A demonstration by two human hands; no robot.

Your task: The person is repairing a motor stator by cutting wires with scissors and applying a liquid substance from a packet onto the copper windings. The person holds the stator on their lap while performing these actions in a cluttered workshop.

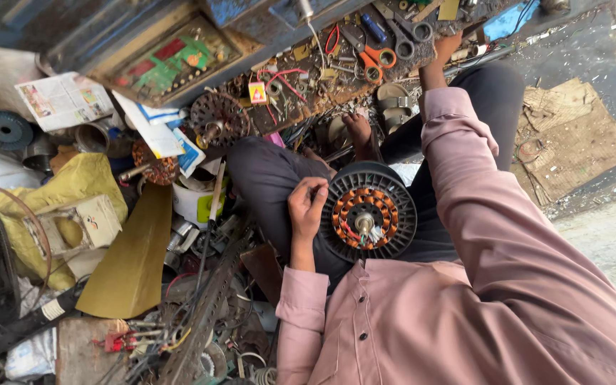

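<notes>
A round black fan motor with copper windings and a centre shaft rests on my lap. My left hand grips its left rim, fingers curled on the edge. My right arm in a pink sleeve stretches forward, and my right hand reaches onto the low workbench beside several scissors with orange and black handles; whether it holds anything is hidden. My bare foot shows beyond the motor.
Another wound rotor and a copper armature lie left of my knee. A yellow fan blade, a yellow cloth, newspaper, metal scraps and wires crowd the left. Cardboard lies on the floor at right.
</notes>
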